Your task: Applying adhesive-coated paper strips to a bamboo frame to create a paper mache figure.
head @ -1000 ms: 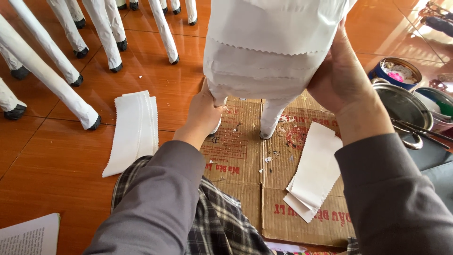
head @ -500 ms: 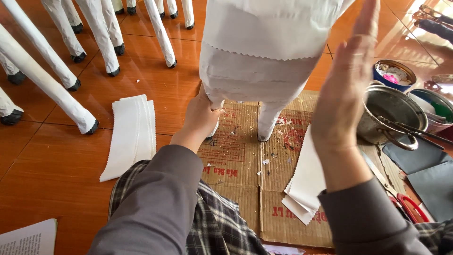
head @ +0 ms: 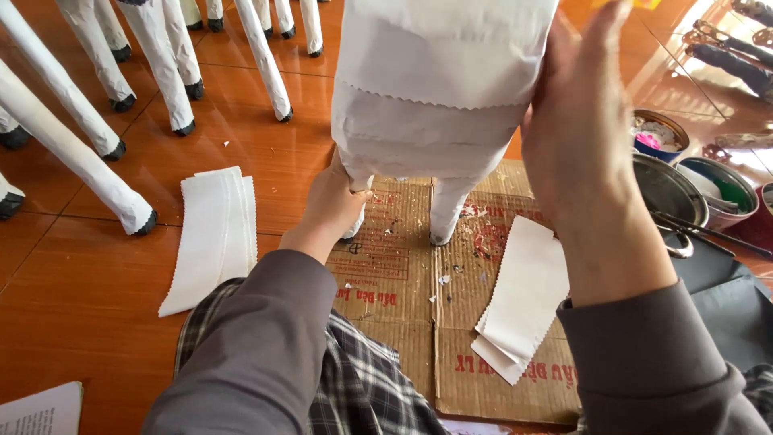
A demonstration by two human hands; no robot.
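Two hands on white paper-covered figure (head: 439, 89), top centre of frame, standing on cardboard sheet (head: 419, 274). Left hand (head: 334, 201) clenched round figure's leg. Right hand (head: 576, 129) open flat against figure's right side. Paper strip stacks (head: 213, 234) lower left and lower right on floor.

At the top centre of my frame a paper-covered figure (head: 439, 89) stands on a flattened cardboard sheet (head: 403, 274) that fills the lower middle. My left hand (head: 334, 205) sits at the figure's lower left edge; my right hand (head: 584, 129) is flat against its right side. A stack of paper strips (head: 211, 234) lies left of the cardboard, another stack (head: 523, 298) on its right part. Paper-wrapped legs (head: 121, 89) stand across the upper left. A metal pot (head: 664, 193) and two bowls (head: 696, 161) sit at the right edge.
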